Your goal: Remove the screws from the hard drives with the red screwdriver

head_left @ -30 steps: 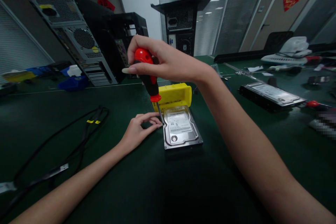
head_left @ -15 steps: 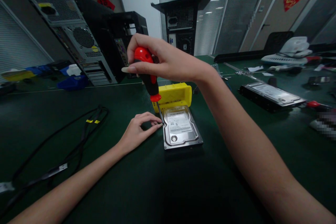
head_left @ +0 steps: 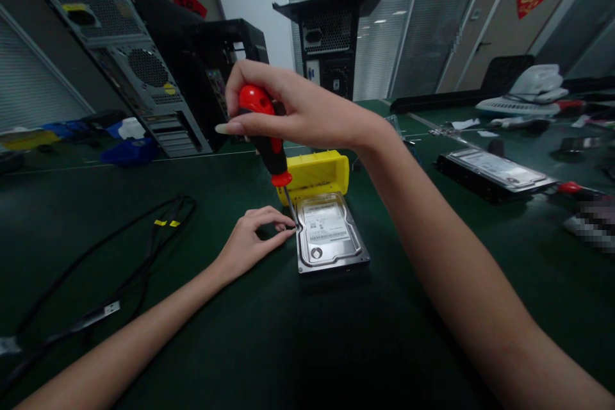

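Observation:
A silver hard drive (head_left: 331,230) lies label up on the dark green table. My right hand (head_left: 293,106) is wrapped round the red and black handle of a screwdriver (head_left: 281,178), which is tilted with its tip down at the drive's left edge. My left hand (head_left: 254,234) rests on the table left of the drive, thumb and fingertips pinched together beside the screwdriver tip; what they hold, if anything, is too small to make out. Just behind the drive a yellow bin (head_left: 317,176) lies with small dark bits inside.
Black cables (head_left: 148,256) lie at the left. Computer cases (head_left: 148,70) stand at the back left, another case (head_left: 331,45) at back centre. A second hard drive (head_left: 500,170) is at the right, near another red-handled tool (head_left: 571,188). A blue bin (head_left: 129,150) sits back left.
The whole view has shifted slightly. The screwdriver handle leans a little further left in my right hand, its tip still at the drive's left edge. My left hand keeps its pinch there.

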Available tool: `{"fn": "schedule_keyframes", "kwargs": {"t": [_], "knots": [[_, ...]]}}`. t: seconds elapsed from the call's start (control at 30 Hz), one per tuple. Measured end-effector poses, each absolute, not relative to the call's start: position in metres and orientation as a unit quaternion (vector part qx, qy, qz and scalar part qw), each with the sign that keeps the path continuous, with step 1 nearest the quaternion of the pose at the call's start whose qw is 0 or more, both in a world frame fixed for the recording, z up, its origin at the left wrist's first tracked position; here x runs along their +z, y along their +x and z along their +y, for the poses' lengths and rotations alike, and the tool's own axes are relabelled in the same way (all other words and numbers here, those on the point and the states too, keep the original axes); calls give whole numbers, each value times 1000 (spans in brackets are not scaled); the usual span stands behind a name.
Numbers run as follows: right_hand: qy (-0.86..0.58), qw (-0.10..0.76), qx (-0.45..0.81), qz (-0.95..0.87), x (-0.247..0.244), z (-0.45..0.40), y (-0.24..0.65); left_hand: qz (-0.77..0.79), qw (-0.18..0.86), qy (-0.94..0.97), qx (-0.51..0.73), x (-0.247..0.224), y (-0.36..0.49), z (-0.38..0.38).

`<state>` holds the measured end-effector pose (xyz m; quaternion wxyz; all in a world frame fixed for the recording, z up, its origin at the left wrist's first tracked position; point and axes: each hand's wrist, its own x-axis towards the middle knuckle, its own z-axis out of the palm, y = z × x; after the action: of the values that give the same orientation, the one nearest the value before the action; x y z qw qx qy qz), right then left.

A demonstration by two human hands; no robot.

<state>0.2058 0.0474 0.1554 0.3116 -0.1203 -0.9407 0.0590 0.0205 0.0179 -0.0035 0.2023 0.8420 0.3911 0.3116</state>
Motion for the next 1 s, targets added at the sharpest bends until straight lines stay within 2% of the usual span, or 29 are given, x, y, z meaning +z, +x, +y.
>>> {"fn": "schedule_keyframes", "kwargs": {"t": [0.57,1.0], "knots": [[-121,315,51,-940,156,47,205,384,191,847,312,-5,21,20],[-110,286,46,-951,156,44,207,387,193,845,315,-6,21,21]]}}
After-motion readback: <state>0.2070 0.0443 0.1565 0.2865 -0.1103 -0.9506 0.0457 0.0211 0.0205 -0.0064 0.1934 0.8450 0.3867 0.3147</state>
